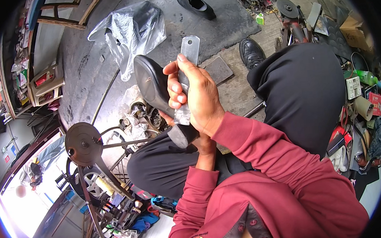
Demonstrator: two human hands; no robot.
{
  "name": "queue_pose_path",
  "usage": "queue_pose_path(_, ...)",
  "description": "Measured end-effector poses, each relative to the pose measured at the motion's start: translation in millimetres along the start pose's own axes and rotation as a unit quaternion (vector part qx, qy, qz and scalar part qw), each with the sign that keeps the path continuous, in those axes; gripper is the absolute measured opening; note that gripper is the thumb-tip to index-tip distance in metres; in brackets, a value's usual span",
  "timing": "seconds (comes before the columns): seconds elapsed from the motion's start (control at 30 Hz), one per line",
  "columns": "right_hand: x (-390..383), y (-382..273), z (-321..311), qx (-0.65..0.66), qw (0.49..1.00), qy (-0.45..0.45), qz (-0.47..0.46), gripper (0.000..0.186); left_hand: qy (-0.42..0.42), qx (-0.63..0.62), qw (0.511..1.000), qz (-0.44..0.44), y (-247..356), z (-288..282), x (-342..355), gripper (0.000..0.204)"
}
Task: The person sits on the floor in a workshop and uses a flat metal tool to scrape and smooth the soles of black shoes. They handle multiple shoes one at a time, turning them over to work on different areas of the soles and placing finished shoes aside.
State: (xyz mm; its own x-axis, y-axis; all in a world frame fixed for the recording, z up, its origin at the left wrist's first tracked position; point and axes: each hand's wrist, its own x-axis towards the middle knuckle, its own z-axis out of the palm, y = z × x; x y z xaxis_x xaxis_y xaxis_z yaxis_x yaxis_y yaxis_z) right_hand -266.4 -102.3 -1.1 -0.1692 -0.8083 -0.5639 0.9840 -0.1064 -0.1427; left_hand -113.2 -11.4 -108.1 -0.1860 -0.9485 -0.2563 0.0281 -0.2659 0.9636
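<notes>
My right hand (201, 94) is closed around a flat grey metal strip (190, 46), which looks like a shoemaker's blade. Its rounded end with a hole points away from me, and a pale wrapped-looking part shows below the fingers. Beneath this hand lies a black shoe (149, 80), tilted with its sole up and its heel toward me. My left hand (205, 145) grips the shoe from underneath near the heel; most of its fingers are hidden. Whether the strip's lower end touches the sole, I cannot tell.
Ahead on the dark floor mat lie another black shoe (195, 4) and a clear plastic bag (144, 25). A hand-wheel machine (84, 144) stands close on my left. To the right are a metal stand with a round disc (287, 8) and cluttered supplies, including a green bottle (367, 78).
</notes>
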Motion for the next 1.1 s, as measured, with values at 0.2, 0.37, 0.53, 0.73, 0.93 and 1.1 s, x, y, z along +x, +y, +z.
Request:
queue_pose_path(0.2,1.7,-3.3,0.4,-0.032,0.999,-0.016,-0.013,0.044,0.055,0.046,0.995,0.063,13.7,14.0,7.2,0.076)
queue_pose_path(0.37,1.1,-2.7,2.0,-0.046,0.999,-0.019,0.001,0.04,0.077,0.056,0.992,0.082,17.3,17.8,9.3,0.073)
queue_pose_path(0.53,3.3,-1.5,1.9,-0.053,0.998,-0.022,0.003,0.045,0.089,0.097,0.985,0.11,17.1,17.5,9.3,0.07)
queue_pose_path(0.73,2.8,-0.2,3.0,-0.069,0.997,-0.036,0.008,0.044,0.064,0.033,0.995,0.065,6.7,4.5,4.9,0.066)
queue_pose_path(0.93,-0.5,9.6,8.8,-0.036,0.999,-0.019,-0.001,0.041,-0.029,-0.055,0.997,-0.056,-11.9,-25.4,-3.2,0.063)
queue_pose_path(1.1,-1.0,9.4,7.7,-0.009,1.0,0.01,0.0,0.038,-0.052,-0.082,0.991,-0.094,-20.0,-39.8,-4.7,0.06)
